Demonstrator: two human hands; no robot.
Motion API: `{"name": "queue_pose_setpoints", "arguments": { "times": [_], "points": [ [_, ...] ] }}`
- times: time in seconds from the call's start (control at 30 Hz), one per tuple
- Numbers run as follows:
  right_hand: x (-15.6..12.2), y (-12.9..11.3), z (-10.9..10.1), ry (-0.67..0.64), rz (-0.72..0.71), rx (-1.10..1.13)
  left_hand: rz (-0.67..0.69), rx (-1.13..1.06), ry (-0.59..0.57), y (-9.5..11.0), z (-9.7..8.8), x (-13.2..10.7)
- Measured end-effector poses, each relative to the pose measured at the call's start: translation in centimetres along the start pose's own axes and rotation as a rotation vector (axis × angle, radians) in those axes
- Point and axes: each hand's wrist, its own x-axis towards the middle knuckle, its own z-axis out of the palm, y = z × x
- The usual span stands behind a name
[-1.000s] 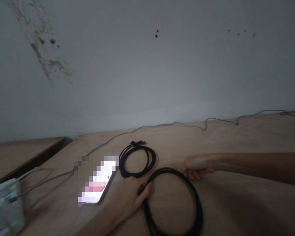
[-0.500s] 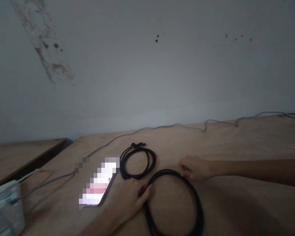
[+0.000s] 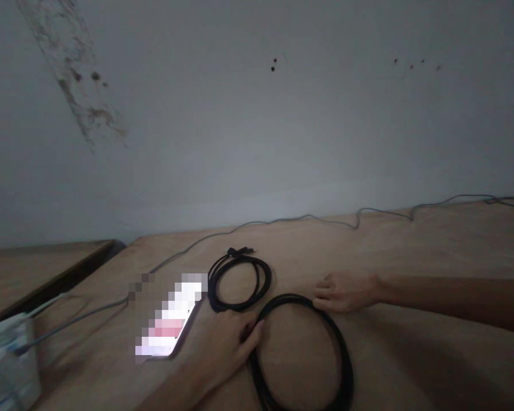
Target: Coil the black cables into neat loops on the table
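Observation:
A large coil of black cable [image 3: 345, 359] lies on the wooden table, its near edge cut off by the bottom of the view. My left hand [image 3: 231, 342] is closed on the left side of this coil, thumb over the strands. At the coil's upper right rests my right hand [image 3: 346, 292], its fingers curled down against the cable; whether they grip it is hidden under the hand. A smaller coil of black cable [image 3: 263, 279] lies just beyond my left hand, with its connector ends [image 3: 240, 251] on the far side.
Left of my left hand lies a lit phone [image 3: 175, 319], partly blurred out. A white box [image 3: 15, 359] with a grey cable [image 3: 81, 317] stands at the lower left. That cable runs along the table [image 3: 411, 245] by the wall [image 3: 325, 125]. A dark gap [image 3: 68, 271] parts two table tops.
My right hand has turned palm-down, its fingers lowering onto the upper right of the large coil. My left hand stays in place on the coil.

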Motion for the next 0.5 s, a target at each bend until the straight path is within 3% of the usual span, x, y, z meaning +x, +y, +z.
{"name": "queue_pose_setpoints", "arguments": {
  "times": [0.1,0.23,0.33,0.5],
  "points": [
    [-0.1,-0.5,-0.6,0.017,0.043,-0.051,-0.003,-0.013,0.032,0.1,0.0,0.0],
    [-0.5,-1.8,-1.0,0.133,0.349,0.009,-0.035,-0.034,0.047,0.4,-0.3,0.0],
    [-1.0,-3.0,-0.3,0.133,0.534,0.108,-0.067,-0.004,0.03,0.6,-0.4,0.0],
    [-1.5,-4.4,1.9,0.135,0.635,0.223,-0.083,-0.009,0.076,0.2,-0.2,-0.1]
  ]
}}
